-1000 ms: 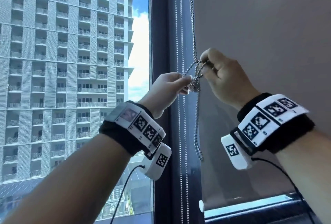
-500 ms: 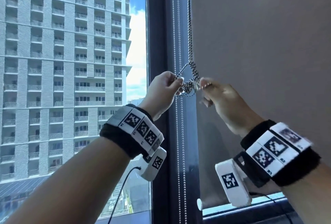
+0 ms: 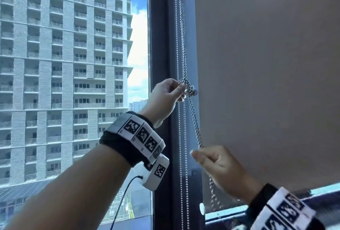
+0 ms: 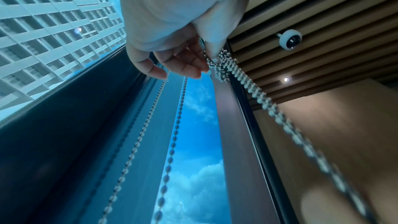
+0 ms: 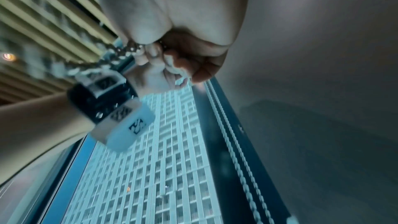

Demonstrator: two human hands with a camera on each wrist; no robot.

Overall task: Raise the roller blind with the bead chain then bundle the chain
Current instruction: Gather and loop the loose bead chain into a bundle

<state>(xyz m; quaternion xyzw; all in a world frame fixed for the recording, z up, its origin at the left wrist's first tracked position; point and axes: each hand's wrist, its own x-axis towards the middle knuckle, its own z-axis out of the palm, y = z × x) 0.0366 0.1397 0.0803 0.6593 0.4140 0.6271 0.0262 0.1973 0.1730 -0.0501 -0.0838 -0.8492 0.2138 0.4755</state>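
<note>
A silver bead chain (image 3: 183, 27) hangs beside the dark window frame and is tied into a knot (image 3: 189, 90) at mid height. My left hand (image 3: 165, 99) pinches the chain at the knot's left side; the pinch shows in the left wrist view (image 4: 212, 60). Below the knot a doubled strand (image 3: 196, 125) runs taut down to my right hand (image 3: 217, 165), which is curled round it. Loose chain (image 3: 214, 198) dangles under that fist. In the right wrist view the chain (image 5: 127, 50) enters the closed fingers. The grey roller blind (image 3: 266, 73) covers the right pane.
Another pair of thin bead chains (image 3: 182, 174) hangs straight down along the dark window frame (image 3: 161, 45). The blind's bottom bar end cap (image 3: 202, 209) sits low right. A high-rise building (image 3: 64, 64) fills the left pane. A round ceiling device (image 4: 290, 39) is overhead.
My right hand has slid down from the knot along the strand, pulling it taut. The left hand stays pinching at the knot, which looks tighter.
</note>
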